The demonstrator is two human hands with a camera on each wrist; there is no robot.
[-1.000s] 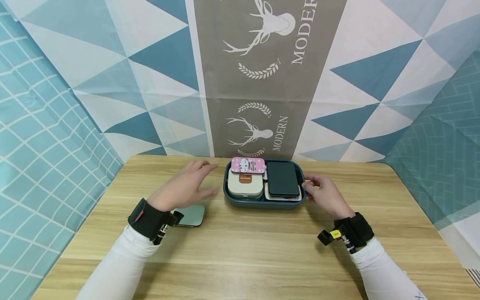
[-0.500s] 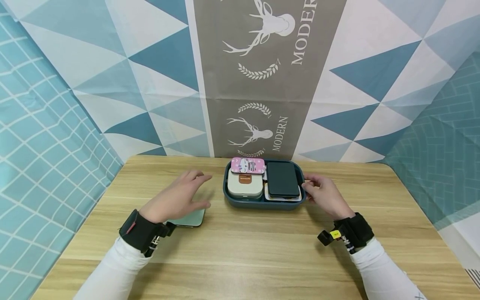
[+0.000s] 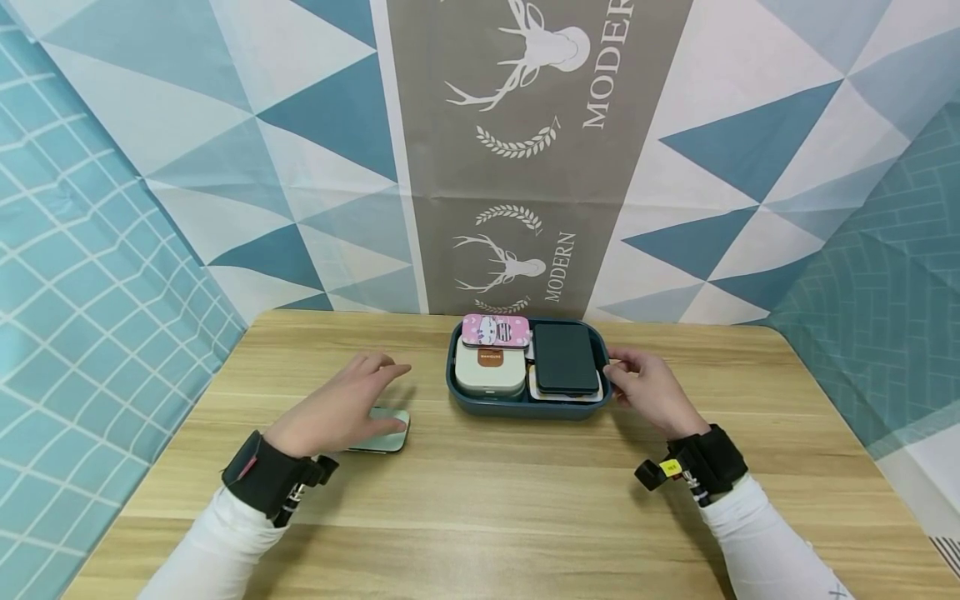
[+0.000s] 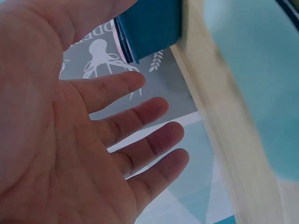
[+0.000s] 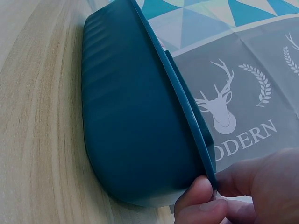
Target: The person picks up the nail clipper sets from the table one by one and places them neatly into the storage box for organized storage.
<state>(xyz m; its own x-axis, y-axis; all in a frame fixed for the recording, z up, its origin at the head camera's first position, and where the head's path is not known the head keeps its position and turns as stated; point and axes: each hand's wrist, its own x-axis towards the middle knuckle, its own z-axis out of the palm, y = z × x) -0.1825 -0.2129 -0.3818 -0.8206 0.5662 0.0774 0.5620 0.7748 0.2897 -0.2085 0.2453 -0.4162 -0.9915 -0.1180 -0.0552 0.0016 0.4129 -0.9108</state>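
Note:
My left hand (image 3: 333, 410) hovers with spread, relaxed fingers over a flat, pale green rounded-corner object (image 3: 386, 440), partly hiding it. Nothing lies in the palm in the left wrist view. Whether that flat object is a tin or a phone is unclear. My right hand (image 3: 651, 392) pinches the right rim of a dark blue divided tray (image 3: 491, 408) between thumb and fingers. Inside, on the left, a pink cartoon-printed tin (image 3: 495, 331) rests on a cream case (image 3: 491, 373) with a brown label. To the right, a dark green flat box (image 3: 566, 358) lies on white-edged items (image 3: 591, 395).
The wooden table (image 3: 480, 517) extends in front of the tray. Behind it stands a patterned cloth wall (image 3: 517, 183) with deer prints. Blue cloth sides (image 3: 90, 292) flank the table at left and right.
My left hand has drawn back left and toward me, away from the tray and over the pale green object. The right hand keeps its place at the tray's rim.

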